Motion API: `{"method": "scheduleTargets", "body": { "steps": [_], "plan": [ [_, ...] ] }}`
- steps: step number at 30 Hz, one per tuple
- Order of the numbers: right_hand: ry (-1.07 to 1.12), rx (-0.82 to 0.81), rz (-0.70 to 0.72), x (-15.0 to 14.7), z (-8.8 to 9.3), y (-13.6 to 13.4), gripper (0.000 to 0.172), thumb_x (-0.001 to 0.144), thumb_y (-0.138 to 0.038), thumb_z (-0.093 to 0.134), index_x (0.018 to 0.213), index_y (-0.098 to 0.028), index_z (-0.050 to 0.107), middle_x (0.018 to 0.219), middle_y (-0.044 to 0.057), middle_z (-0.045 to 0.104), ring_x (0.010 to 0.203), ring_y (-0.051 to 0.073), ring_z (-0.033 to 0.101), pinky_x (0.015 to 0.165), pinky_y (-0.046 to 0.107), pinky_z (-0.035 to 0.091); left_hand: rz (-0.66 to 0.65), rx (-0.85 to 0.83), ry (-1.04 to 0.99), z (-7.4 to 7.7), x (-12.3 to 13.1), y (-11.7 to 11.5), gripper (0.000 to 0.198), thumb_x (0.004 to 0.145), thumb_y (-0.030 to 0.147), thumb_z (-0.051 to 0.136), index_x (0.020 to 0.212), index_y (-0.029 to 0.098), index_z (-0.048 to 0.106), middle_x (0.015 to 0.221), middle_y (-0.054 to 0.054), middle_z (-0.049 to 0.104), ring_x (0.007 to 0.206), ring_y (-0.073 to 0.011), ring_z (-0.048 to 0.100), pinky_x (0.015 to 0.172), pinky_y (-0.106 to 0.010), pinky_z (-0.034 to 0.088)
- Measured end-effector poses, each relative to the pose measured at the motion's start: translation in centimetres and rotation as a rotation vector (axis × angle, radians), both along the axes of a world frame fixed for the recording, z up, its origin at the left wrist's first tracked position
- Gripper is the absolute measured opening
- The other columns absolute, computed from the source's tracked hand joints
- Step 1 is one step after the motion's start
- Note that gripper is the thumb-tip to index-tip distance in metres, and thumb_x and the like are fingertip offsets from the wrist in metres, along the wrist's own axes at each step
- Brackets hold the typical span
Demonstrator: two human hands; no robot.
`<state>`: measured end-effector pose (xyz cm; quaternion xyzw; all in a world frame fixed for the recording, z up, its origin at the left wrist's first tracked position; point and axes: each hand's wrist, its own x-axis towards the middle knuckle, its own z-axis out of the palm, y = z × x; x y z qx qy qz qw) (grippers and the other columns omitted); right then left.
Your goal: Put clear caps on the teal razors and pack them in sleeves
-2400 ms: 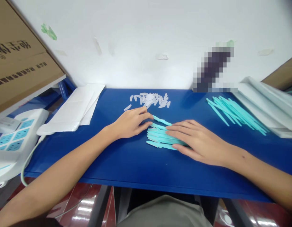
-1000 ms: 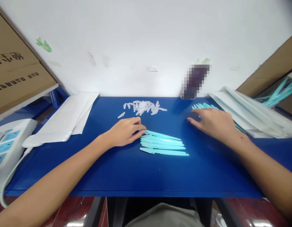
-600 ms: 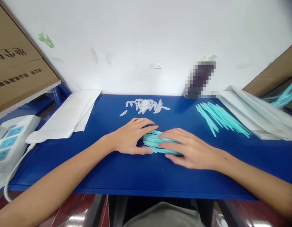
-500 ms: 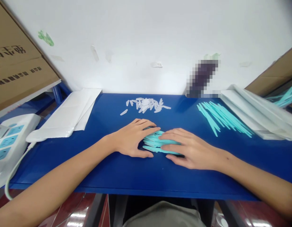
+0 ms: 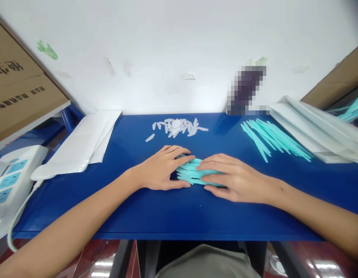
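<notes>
Between my hands, on the blue table, lies a bunch of slim turquoise plastic eyebrow razors (image 5: pixel 192 172). My left hand (image 5: pixel 158 170) curves round the bunch's left end, thumb at the near side and fingers over the far side. From the right, my right hand (image 5: pixel 232 177) lies over the other end, its fingers bent across the handles and its thumb low at the near edge. Both palms hide the ends of the bunch. Beyond the hands, small white blade caps (image 5: pixel 179 125) lie in a loose heap.
More turquoise razors (image 5: pixel 274 139) lie fanned out at the right, beside white plastic bags (image 5: pixel 314 135). White envelopes (image 5: pixel 77 143) lie at the left, near a power strip (image 5: pixel 19 173) with a cable. Cardboard boxes (image 5: pixel 22 81) flank the blue table (image 5: pixel 179 216); a wall stands behind.
My left thumb has moved in against the near side of the bunch, and the razors sit closer together. My right hand has shifted slightly. The camera view has turned a little.
</notes>
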<state>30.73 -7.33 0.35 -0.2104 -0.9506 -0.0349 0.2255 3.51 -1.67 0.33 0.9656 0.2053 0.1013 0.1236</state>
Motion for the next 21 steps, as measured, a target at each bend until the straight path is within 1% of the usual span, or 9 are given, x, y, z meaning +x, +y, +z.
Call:
{"method": "scheduleTargets", "body": {
  "steps": [4,7,12,15,18,21],
  "plan": [
    [0.006,-0.021,0.003,0.09,-0.08,0.04,0.018,0.097,-0.025,0.063,0.104,-0.018,0.078,0.117,0.011,0.077,0.110,0.026,0.071,0.095,0.045,0.058,-0.005,-0.001,-0.003,0.05,-0.02,0.04,0.068,0.097,0.061,0.059,0.149,0.018,0.051,0.148,-0.017,0.054,0.136,-0.0347,0.049,0.113,-0.051,0.039],
    [0.013,-0.071,-0.025,0.12,-0.07,0.03,0.018,0.097,-0.026,0.062,0.102,-0.018,0.077,0.118,0.012,0.075,0.111,0.026,0.070,0.095,0.046,0.058,-0.009,0.008,-0.006,0.07,-0.06,0.06,0.065,0.098,0.058,0.059,0.149,0.018,0.051,0.147,-0.016,0.054,0.135,-0.0341,0.050,0.113,-0.051,0.040],
    [0.029,-0.206,-0.093,0.16,-0.07,-0.18,0.013,0.094,-0.028,0.064,0.093,-0.021,0.074,0.122,0.013,0.072,0.113,0.027,0.067,0.093,0.046,0.058,-0.016,0.021,-0.018,0.00,-0.12,0.08,0.060,0.100,0.054,0.056,0.149,0.018,0.051,0.146,-0.016,0.055,0.134,-0.0336,0.051,0.112,-0.051,0.041],
    [0.042,-0.261,-0.134,0.25,-0.12,-0.33,0.010,0.092,-0.029,0.067,0.087,-0.021,0.071,0.124,0.013,0.071,0.116,0.028,0.066,0.095,0.047,0.056,-0.017,0.021,-0.011,-0.04,-0.15,0.08,0.058,0.102,0.050,0.053,0.150,0.017,0.050,0.147,-0.016,0.054,0.134,-0.0331,0.051,0.112,-0.051,0.041],
    [0.033,-0.272,-0.155,0.28,-0.10,-0.41,0.010,0.092,-0.029,0.068,0.087,-0.020,0.070,0.123,0.014,0.071,0.119,0.030,0.065,0.096,0.049,0.056,-0.015,0.015,-0.007,0.01,-0.12,0.06,0.058,0.102,0.051,0.052,0.150,0.017,0.050,0.147,-0.016,0.054,0.134,-0.0333,0.051,0.112,-0.051,0.041],
    [0.048,-0.263,-0.158,0.08,-0.17,-0.41,0.010,0.091,-0.029,0.068,0.085,-0.021,0.071,0.124,0.014,0.071,0.119,0.030,0.065,0.096,0.049,0.056,-0.013,0.010,-0.013,0.13,-0.05,0.04,0.059,0.101,0.052,0.053,0.149,0.018,0.051,0.146,-0.016,0.055,0.133,-0.0338,0.051,0.111,-0.051,0.042]
  ]
}}
